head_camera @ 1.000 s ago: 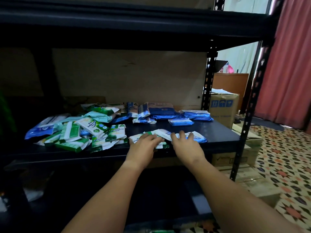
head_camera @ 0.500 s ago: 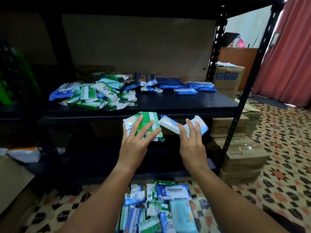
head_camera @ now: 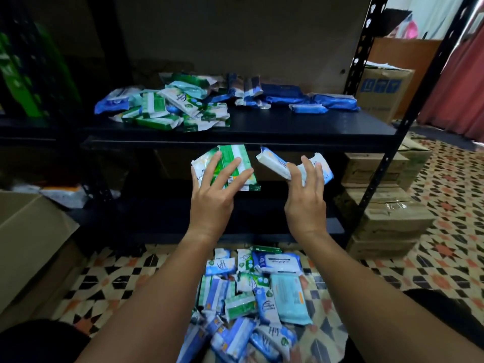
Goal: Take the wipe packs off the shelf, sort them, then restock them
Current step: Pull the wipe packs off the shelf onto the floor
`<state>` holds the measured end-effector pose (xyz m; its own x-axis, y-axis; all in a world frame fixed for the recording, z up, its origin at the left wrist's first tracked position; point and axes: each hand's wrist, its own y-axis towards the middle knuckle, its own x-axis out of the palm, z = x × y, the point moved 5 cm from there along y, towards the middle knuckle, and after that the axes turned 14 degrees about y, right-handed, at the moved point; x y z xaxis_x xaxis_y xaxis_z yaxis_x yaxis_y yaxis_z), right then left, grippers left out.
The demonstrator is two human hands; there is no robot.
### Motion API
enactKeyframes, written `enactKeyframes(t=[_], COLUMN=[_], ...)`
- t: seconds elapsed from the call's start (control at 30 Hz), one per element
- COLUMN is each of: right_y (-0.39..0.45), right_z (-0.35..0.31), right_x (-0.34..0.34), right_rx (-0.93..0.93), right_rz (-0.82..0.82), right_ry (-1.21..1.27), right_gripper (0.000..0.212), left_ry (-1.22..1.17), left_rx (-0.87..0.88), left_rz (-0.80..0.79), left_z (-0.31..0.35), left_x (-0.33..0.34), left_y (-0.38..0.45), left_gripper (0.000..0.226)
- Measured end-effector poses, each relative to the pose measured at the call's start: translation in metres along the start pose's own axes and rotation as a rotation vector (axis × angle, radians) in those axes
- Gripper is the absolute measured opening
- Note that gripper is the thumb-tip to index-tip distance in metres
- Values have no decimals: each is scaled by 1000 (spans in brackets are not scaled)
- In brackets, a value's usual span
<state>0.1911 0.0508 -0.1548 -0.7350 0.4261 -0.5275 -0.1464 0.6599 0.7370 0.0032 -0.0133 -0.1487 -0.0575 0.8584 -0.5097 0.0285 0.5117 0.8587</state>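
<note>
Lowering from shelf [head_camera: 262, 127], left hand [head_camera: 213, 199] green packs [head_camera: 230, 163], right hand [head_camera: 305, 203] blue packs [head_camera: 277, 163]

The room is dim. The floor [head_camera: 445, 258] has patterned tiles in black, cream and orange. Behind the black metal rack [head_camera: 366, 48] is a plain grey-brown wall [head_camera: 235, 35]. At the right hangs a red curtain [head_camera: 461, 87], beside stacked cardboard boxes [head_camera: 387, 218]. Bright daylight enters at the top right.
</note>
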Motion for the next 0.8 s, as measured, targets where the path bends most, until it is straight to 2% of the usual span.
enactKeyframes(t=[0.1,0.2,0.27,0.47,0.6,0.7,0.8], right_y=[-41,-96,-132,-206,-217,-210,-201], right_z=[11,27,33,52,53,52,47], right_x=[22,47,58,90,108,119,133], right_rx=[130,296,362,494,470,404,310], right_rz=[-185,-449,-567,-966,-1065,-1066,-1047], right_ry=[-55,-148,-242,-336,-368,-388,-383], right_gripper=[71,73,72,63,65,59,62], left_ry=[17,41,69,150,187,261,303], left_rx=[-65,-116,-177,-357,-473,-535,-598], left_rz=[-137,-384,-569,-947,-1022,-1049,-1036], left_z=[3,3,0,-10,-27,-38,-52], left_x=[13,33,47,63,70,71,72], left_y=[-50,-115,-160,-251,-271,-272,-270], left_gripper=[64,80,89,86,87,82,74])
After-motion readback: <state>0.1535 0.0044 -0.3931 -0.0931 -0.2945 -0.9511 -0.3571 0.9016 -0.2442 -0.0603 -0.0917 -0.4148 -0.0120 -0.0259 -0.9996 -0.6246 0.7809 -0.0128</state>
